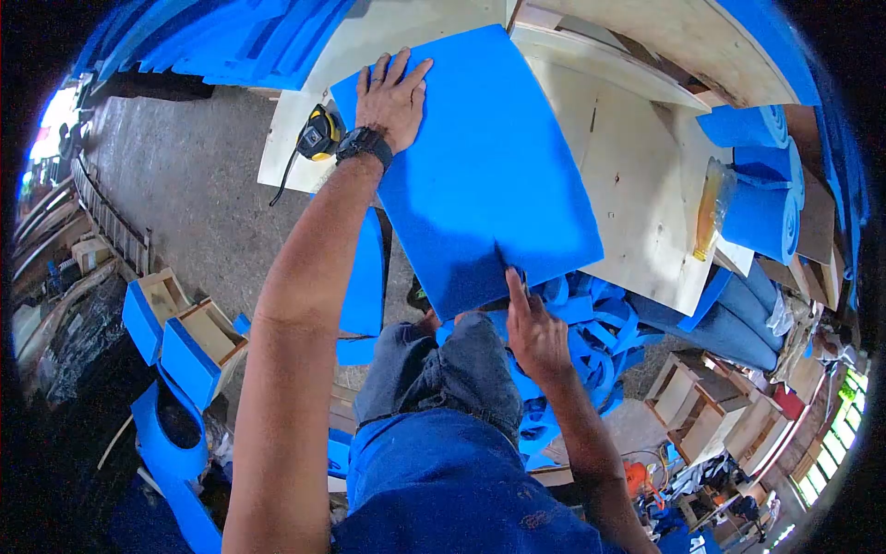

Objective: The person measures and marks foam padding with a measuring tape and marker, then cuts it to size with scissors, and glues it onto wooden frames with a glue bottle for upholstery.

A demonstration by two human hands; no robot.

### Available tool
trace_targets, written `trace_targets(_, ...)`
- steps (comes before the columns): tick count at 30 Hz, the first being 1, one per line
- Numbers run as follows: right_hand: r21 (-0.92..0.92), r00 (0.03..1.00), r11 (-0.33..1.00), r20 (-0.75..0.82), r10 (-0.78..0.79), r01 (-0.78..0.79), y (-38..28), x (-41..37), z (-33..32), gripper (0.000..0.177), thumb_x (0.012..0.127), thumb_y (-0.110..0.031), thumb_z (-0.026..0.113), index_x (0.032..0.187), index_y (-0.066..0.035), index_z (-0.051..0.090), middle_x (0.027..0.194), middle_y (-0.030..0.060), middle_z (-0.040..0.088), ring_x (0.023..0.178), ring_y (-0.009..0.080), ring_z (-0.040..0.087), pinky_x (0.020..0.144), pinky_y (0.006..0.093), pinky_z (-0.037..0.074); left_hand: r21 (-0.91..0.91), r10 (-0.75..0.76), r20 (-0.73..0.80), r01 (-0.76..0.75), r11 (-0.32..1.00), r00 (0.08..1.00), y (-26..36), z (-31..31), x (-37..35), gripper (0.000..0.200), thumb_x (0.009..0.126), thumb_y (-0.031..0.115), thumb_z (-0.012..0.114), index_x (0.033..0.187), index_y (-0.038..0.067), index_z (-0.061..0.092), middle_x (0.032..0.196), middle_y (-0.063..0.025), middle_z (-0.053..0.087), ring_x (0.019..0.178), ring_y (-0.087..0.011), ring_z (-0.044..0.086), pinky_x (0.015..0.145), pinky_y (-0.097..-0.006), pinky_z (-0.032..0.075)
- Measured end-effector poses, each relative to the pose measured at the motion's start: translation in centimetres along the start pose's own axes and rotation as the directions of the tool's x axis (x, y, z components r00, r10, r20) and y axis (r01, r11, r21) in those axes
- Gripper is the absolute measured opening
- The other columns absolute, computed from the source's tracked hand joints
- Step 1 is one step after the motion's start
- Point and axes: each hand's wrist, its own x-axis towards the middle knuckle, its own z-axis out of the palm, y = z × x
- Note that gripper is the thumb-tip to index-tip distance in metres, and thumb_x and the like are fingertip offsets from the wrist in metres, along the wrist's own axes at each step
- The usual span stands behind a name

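A flat blue foam sheet point(489, 157) lies on a pale plywood board, its near end overhanging the board's edge toward my body. Spread flat near the sheet's far left corner is my left hand point(392, 102), fingers stretched out, with a dark watch on the wrist. My right hand point(537, 337) is closed at the near edge, index finger extended along what looks like a knife point(522, 276); most of the tool is hidden in the grip. Just beyond that fingertip, a short dark slit or mark shows in the foam. A yellow-and-black tape measure point(319, 134) rests left of my left wrist.
Plywood point(618, 175) extends to the right, with a bottle of amber liquid point(711, 210) and rolled blue foam point(761, 222). Blue foam offcuts point(591, 323) are heaped below. Wooden frames with blue foam point(189, 337) stand lower left. More foam sheets point(231, 42) hang upper left.
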Motion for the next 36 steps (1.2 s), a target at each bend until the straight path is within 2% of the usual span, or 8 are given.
trace_targets(7, -0.144, 0.965, 0.98, 0.207, 0.163, -0.135, 2.2, -14.0, -0.2, 0.058, 0.095, -0.009, 0.062, 0.15, -0.007, 0.046, 0.104, 0.0207, 0.069, 0.082, 0.0365, 0.071, 0.059, 0.0462, 0.058, -0.015, 0.015, 0.006, -0.015, 1.0, 1.0, -0.1, -0.3, 0.1, 0.043, 0.106, 0.03, 0.046, 0.148, 0.029, 0.053, 0.161, -0.0081, 0.04, 0.148, -0.0342, 0.035, 0.123, -0.0545, 0.02)
trace_targets(10, -0.168, 0.94, 0.968, 0.256, 0.224, -0.185, 6.6, -27.8, 2.4, 0.053, 0.099, -0.014, 0.057, 0.15, -0.008, 0.047, 0.1, 0.0196, 0.069, 0.079, 0.038, 0.07, 0.061, 0.0491, 0.056, -0.1, 0.013, -0.03, -0.016, 0.995, 0.999, 0.0, -0.5, 0.1, 0.043, 0.104, 0.028, 0.049, 0.147, 0.024, 0.055, 0.158, -0.0115, 0.044, 0.146, -0.0353, 0.038, 0.123, -0.056, 0.021)
trace_targets(12, -0.027, 0.789, 0.891, 0.453, 0.414, -0.452, 4.4, -29.3, -2.3, 0.053, 0.099, -0.014, 0.056, 0.151, -0.006, 0.045, 0.102, 0.0218, 0.069, 0.079, 0.0399, 0.07, 0.063, 0.0483, 0.056, -0.215, -0.011, -0.094, -0.009, 0.977, 0.995, -0.3, -0.6, -0.1, 0.043, 0.103, 0.028, 0.051, 0.145, 0.02, 0.056, 0.153, -0.0143, 0.049, 0.144, -0.037, 0.041, 0.122, -0.058, 0.021)
trace_targets(15, 0.146, 0.938, 0.933, 0.163, 0.304, -0.328, 0.8, -22.7, -5.4, 0.053, 0.099, -0.014, 0.057, 0.15, -0.004, 0.046, 0.109, 0.0239, 0.069, 0.083, 0.0401, 0.07, 0.064, 0.0482, 0.057, -0.201, -0.123, -0.149, 0.092, 0.975, 0.981, 0.2, -1.0, -0.6, 0.042, 0.1, 0.023, 0.054, 0.137, 0.006, 0.06, 0.147, -0.0166, 0.054, 0.139, -0.0391, 0.046, 0.121, -0.0596, 0.023)
trace_targets(18, 0.16, 0.973, 0.96, 0.043, 0.227, -0.231, -0.4, -11.8, -4.9, 0.053, 0.098, -0.014, 0.059, 0.148, -0.002, 0.047, 0.116, 0.0246, 0.069, 0.087, 0.0402, 0.071, 0.068, 0.0482, 0.059, -0.125, -0.157, -0.171, 0.137, 0.983, 0.973, 0.2, -0.9, -0.8, 0.041, 0.098, 0.018, 0.055, 0.134, -0.001, 0.06, 0.145, -0.0174, 0.055, 0.138, -0.0395, 0.047, 0.12, -0.0595, 0.024)
trace_targets(22, 0.005, 0.932, 0.984, -0.321, -0.169, 0.181, -3.0, 8.8, -4.1, 0.053, 0.097, -0.013, 0.061, 0.148, -0.005, 0.047, 0.104, 0.0218, 0.07, 0.077, 0.0379, 0.072, 0.062, 0.0468, 0.06, -0.192, -0.188, -0.167, 0.155, 0.969, 0.968, 0.4, -1.3, -1.0, 0.042, 0.098, 0.017, 0.054, 0.134, -0.003, 0.058, 0.145, -0.0188, 0.055, 0.14, -0.0394, 0.044, 0.122, -0.06, 0.021)
trace_targets(27, -0.046, 0.987, 0.996, -0.141, -0.08, 0.074, -5.1, 23.3, -2.4, 0.056, 0.098, -0.02, 0.059, 0.151, -0.012, 0.042, 0.099, 0.0219, 0.07, 0.074, 0.0412, 0.072, 0.063, 0.0506, 0.06, -0.218, -0.186, -0.169, 0.147, 0.965, 0.968, 0.3, -1.3, -0.9, 0.042, 0.097, 0.016, 0.055, 0.134, -0.005, 0.058, 0.146, -0.0197, 0.054, 0.142, -0.0401, 0.042, 0.123, -0.0605, 0.02)
trace_targets(36, -0.04, 0.999, 0.999, -0.025, -0.031, 0.03, -5.1, 30.0, -0.5, 0.054, 0.098, -0.02, 0.056, 0.15, -0.012, 0.045, 0.104, 0.0251, 0.072, 0.086, 0.045, 0.071, 0.078, 0.0574, 0.058, -0.248, -0.21, -0.145, 0.17, 0.954, 0.967, 0.4, -1.6, -0.9, 0.043, 0.096, 0.016, 0.056, 0.135, -0.004, 0.058, 0.149, -0.0178, 0.052, 0.143, -0.0404, 0.04, 0.122, -0.0614, 0.02)
